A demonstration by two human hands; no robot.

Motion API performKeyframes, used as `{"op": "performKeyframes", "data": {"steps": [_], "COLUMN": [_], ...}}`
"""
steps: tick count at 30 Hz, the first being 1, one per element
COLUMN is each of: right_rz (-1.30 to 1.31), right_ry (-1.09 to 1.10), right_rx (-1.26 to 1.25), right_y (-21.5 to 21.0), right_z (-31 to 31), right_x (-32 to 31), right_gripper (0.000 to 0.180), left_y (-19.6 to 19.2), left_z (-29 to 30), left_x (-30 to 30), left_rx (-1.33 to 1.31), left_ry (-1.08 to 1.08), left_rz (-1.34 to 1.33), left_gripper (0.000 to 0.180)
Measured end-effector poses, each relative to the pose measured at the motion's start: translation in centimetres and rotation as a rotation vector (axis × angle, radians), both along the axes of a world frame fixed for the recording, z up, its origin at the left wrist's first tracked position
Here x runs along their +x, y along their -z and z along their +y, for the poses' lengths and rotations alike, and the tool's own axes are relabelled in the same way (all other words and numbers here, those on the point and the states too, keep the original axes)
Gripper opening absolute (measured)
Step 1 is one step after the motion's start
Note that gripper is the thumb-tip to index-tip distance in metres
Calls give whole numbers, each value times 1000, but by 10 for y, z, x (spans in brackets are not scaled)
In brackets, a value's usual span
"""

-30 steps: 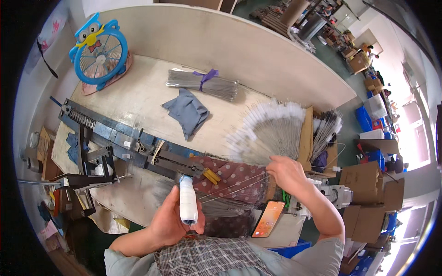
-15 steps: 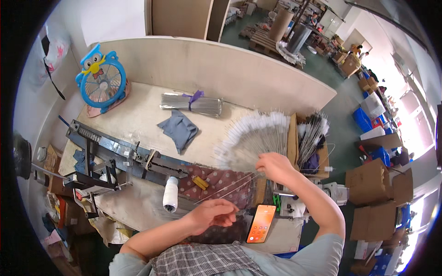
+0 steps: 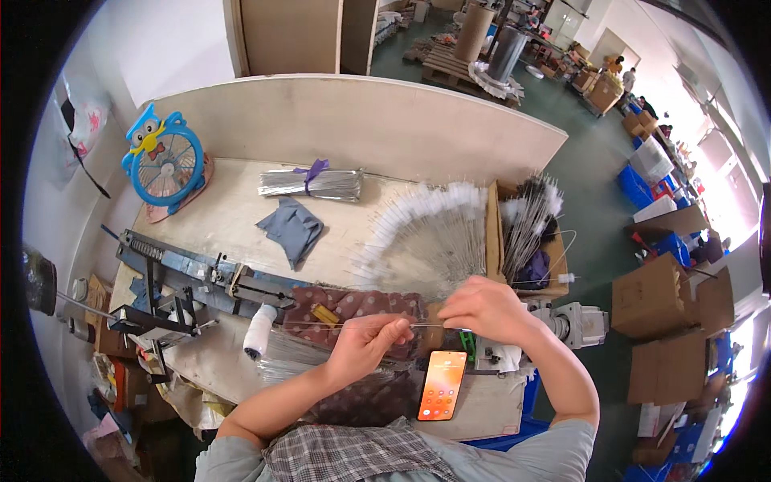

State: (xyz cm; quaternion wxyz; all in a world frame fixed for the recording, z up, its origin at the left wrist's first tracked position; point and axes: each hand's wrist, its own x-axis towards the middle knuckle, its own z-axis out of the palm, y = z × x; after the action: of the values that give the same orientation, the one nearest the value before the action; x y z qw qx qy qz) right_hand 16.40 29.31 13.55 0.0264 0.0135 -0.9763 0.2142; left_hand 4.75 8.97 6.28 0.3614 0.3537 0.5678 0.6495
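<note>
Thin metal wire (image 3: 353, 327) runs across the front of the table, pinched between thumb and fingers of my left hand (image 3: 363, 345). My right hand (image 3: 486, 309) is closed on the same wire farther right, beside a small motor-like machine (image 3: 574, 324). Beneath the hands lies a brown polka-dot cloth (image 3: 385, 304) with a small yellow block (image 3: 324, 313) on it. More loose wires (image 3: 293, 353) are left of my left hand. Beyond my right hand, several white-bristled wire brushes (image 3: 426, 229) lie fanned out.
A lit phone (image 3: 442, 387) lies near the front edge. At left stand a white thread spool (image 3: 259, 331), a metal rail fixture (image 3: 189, 265) and a blue fan (image 3: 165, 161). Behind are a tied wire bundle (image 3: 337, 184) and grey cloth (image 3: 291, 231); a cardboard box (image 3: 494, 233) holds brushes.
My right hand has come nearer and lower from the brushes. My left hand has risen slightly and closed on the wire, which now lies level between both hands. The view has shifted slightly.
</note>
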Motion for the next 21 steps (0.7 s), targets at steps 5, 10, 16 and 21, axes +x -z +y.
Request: {"op": "performKeyframes", "data": {"steps": [5, 10, 16, 21], "right_rz": [-16, 233, 311, 271], "right_ry": [-118, -119, -11, 55], "right_rx": [25, -79, -204, -177], "right_y": [7, 19, 42, 45], "right_z": [-31, -65, -117, -132], "right_x": [-32, -65, -118, -134], "right_gripper": [13, 14, 13, 12], "left_y": [-7, -4, 24, -7], "left_z": [-24, -76, -137, -119], "left_x": [-9, -25, -45, -56], "left_rx": [-122, -134, -249, -39], "left_ry": [-136, -314, -395, -492], "left_rz": [31, -92, -310, -675], "left_gripper": [26, 20, 24, 33]}}
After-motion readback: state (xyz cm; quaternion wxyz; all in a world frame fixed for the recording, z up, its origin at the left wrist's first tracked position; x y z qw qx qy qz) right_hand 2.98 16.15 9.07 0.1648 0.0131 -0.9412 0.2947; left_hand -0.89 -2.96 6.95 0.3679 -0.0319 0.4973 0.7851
